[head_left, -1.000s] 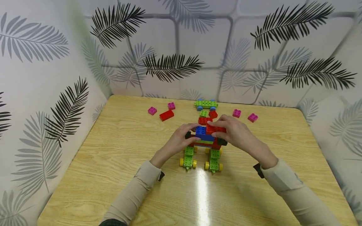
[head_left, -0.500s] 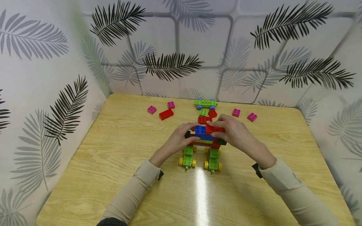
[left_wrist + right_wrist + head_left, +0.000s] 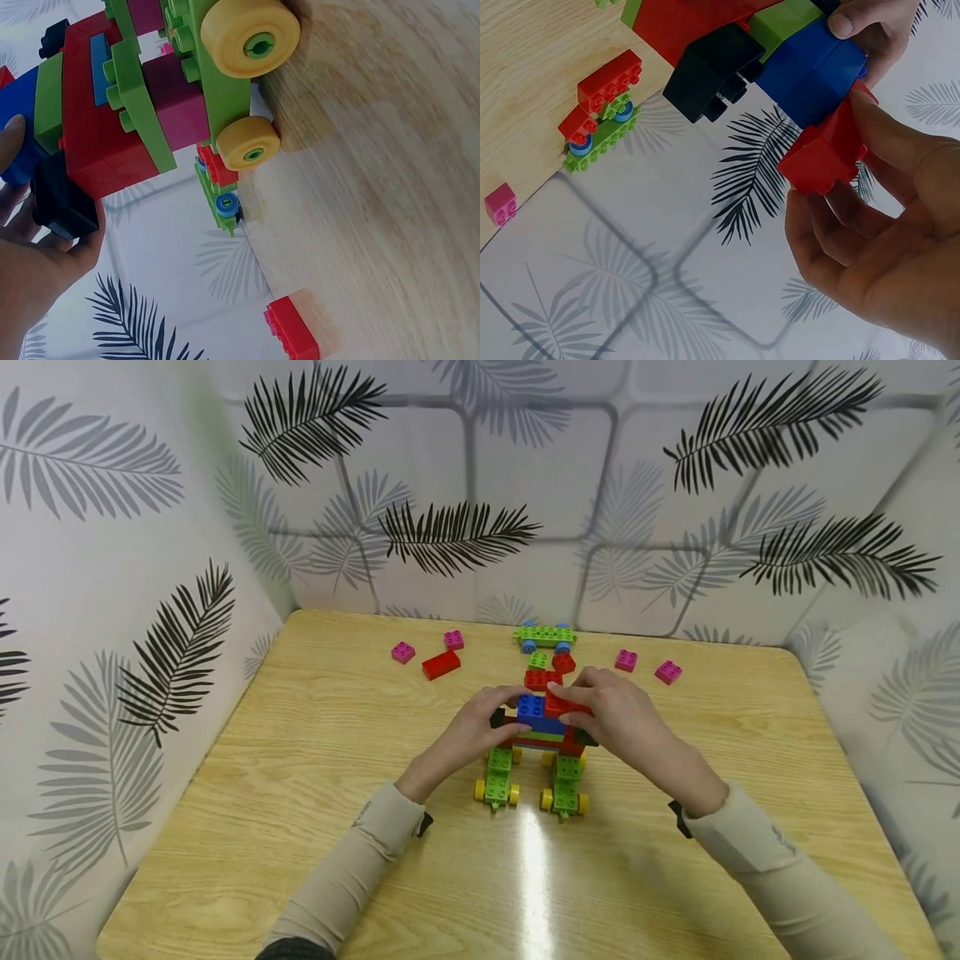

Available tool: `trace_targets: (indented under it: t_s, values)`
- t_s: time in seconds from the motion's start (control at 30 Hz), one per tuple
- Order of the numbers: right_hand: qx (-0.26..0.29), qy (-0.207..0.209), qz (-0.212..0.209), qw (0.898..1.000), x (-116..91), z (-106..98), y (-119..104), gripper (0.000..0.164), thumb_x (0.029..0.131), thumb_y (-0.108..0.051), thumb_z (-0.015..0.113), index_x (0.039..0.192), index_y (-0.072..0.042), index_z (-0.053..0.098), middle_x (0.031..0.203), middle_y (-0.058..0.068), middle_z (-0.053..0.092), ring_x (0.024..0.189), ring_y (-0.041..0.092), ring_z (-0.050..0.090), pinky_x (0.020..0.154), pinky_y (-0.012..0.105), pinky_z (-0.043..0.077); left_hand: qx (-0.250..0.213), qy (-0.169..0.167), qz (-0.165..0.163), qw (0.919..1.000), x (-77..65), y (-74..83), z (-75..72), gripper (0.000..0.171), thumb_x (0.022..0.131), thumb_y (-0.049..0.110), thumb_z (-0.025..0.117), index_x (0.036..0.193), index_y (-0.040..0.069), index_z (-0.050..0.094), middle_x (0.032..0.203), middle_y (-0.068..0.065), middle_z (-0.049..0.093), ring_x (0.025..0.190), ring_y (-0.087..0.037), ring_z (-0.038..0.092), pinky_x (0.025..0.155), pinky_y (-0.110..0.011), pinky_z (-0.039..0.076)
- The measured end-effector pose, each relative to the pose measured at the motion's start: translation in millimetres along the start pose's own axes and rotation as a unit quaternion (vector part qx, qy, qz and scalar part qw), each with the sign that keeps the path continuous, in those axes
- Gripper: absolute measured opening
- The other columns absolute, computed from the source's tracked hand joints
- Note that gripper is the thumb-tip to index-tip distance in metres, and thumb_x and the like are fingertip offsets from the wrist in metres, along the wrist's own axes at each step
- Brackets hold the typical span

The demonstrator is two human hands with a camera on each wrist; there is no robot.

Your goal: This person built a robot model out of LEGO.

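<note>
Pinching a red brick (image 3: 821, 150) between thumb and fingers, the person's right grip (image 3: 622, 710) holds it on top of a blue block (image 3: 531, 706), where it leaves some studs bare at the left and juts past the right end. The left grip (image 3: 467, 727) is closed round the other part of the blue block, thumb on the near side and fingers beyond, apparently to steady the model. The model itself sits near the middle of the worktop (image 3: 337, 735), upright on its wheels as far as the head view shows. Much of the build looks done: two green wheeled bases (image 3: 497, 787) with yellow wheels carry purple bricks (image 3: 176, 101), then a red body (image 3: 94, 127), a green layer (image 3: 49, 101) and the blue block, with a black piece (image 3: 712, 71) at either end of the body. Fixing the red brick seems to be the step in hand; whether its studs are fully pressed home cannot be told, since the fingers cover much of it. Left off the model, along the far part of the worktop, are four pink bricks (image 3: 402, 652), three loose red bricks (image 3: 441, 665), a small green brick (image 3: 538, 661) and a green car base (image 3: 546, 635) with blue wheels, so pieces remain should the build go further.
</note>
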State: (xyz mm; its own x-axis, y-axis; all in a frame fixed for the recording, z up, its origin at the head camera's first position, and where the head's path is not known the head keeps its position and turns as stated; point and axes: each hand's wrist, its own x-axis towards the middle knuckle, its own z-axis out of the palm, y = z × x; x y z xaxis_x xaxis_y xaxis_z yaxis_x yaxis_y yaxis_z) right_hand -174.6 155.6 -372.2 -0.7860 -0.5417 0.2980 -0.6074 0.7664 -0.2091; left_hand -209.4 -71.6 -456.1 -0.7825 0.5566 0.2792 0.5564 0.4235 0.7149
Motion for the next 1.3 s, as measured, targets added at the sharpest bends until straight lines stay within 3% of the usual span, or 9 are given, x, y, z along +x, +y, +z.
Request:
trace_targets:
  t_s: [0.63, 0.73, 0.87, 0.93, 1.0, 1.17, 1.3]
  values:
    - [0.041, -0.023, 0.007, 0.999, 0.7, -2.0, 8.0, 0.043, 0.08, -0.013, 0.079, 0.121, -0.007, 0.068, 0.087, 0.007, 0.058, 0.067, 0.016, 0.048, 0.055, 0.025, 0.042, 0.001, -0.018, -0.006, 0.9998, 3.2, 0.3, -2.3, 0.051, 0.091, 0.023, 0.068, 0.138, 0.013, 0.051, 0.126, -0.006, 0.056, 0.111, -0.021, 0.051, 0.094, -0.04, 0.047]
    - [0.044, -0.022, 0.008, 0.999, 0.5, -1.5, 8.4, 0.043, 0.08, -0.013, 0.079, 0.121, -0.007, 0.068, 0.087, 0.007, 0.058, 0.067, 0.016, 0.048, 0.055, 0.025, 0.042, -0.01, -0.033, -0.013, 0.9993, 3.3, -2.4, -4.9, 0.05, 0.093, 0.031, 0.064, 0.139, 0.017, 0.049, 0.129, -0.003, 0.055, 0.114, -0.021, 0.05, 0.096, -0.043, 0.045]
    - [0.047, -0.02, 0.012, 0.999, 0.8, -1.0, 8.2, 0.043, 0.08, -0.013, 0.079, 0.122, -0.008, 0.068, 0.087, 0.006, 0.057, 0.067, 0.016, 0.047, 0.055, 0.026, 0.041, -0.055, -0.051, -0.019, 0.997, 3.7, -8.9, -10.9, 0.065, 0.096, 0.061, 0.037, 0.142, 0.016, 0.047, 0.132, -0.004, 0.055, 0.119, -0.021, 0.051, 0.099, -0.045, 0.043]
    - [0.05, -0.019, 0.013, 0.998, 0.9, -1.5, 7.5, 0.044, 0.08, -0.013, 0.079, 0.122, -0.008, 0.067, 0.087, 0.006, 0.057, 0.066, 0.015, 0.046, 0.054, 0.026, 0.041, -0.075, -0.042, -0.016, 0.9962, 4.6, -14.1, -14.7, 0.077, 0.094, 0.067, 0.023, 0.142, 0.012, 0.047, 0.13, -0.008, 0.058, 0.119, -0.024, 0.053, 0.1, -0.046, 0.043]
    - [0.05, -0.018, 0.015, 0.998, 1.2, -1.6, 7.2, 0.045, 0.08, -0.014, 0.079, 0.123, -0.008, 0.067, 0.087, 0.006, 0.057, 0.066, 0.015, 0.046, 0.054, 0.026, 0.04, -0.078, -0.019, -0.018, 0.9967, 5.6, -20.6, -19.2, 0.076, 0.097, 0.064, 0.022, 0.14, 0.008, 0.049, 0.122, -0.011, 0.062, 0.114, -0.026, 0.057, 0.098, -0.045, 0.045]
    - [0.051, -0.014, 0.015, 0.999, 0.8, -0.3, 7.3, 0.045, 0.08, -0.014, 0.079, 0.123, -0.009, 0.067, 0.087, 0.005, 0.057, 0.066, 0.015, 0.045, 0.054, 0.025, 0.039, -0.018, 0.049, -0.059, 0.9969, 8.5, -43.0, -33.9, 0.045, 0.102, 0.038, 0.043, 0.133, 0.007, 0.055, 0.118, -0.009, 0.063, 0.11, -0.023, 0.058, 0.09, -0.042, 0.049]
    - [0.053, -0.012, 0.014, 0.998, -0.2, 1.0, 7.4, 0.044, 0.08, -0.014, 0.079, 0.122, -0.009, 0.067, 0.087, 0.005, 0.057, 0.066, 0.015, 0.045, 0.054, 0.025, 0.039, 0.032, 0.09, -0.094, 0.991, 13.0, -62.7, -45.2, 0.036, 0.1, 0.024, 0.054, 0.13, 0.004, 0.057, 0.12, -0.011, 0.061, 0.111, -0.025, 0.055, 0.089, -0.042, 0.049]
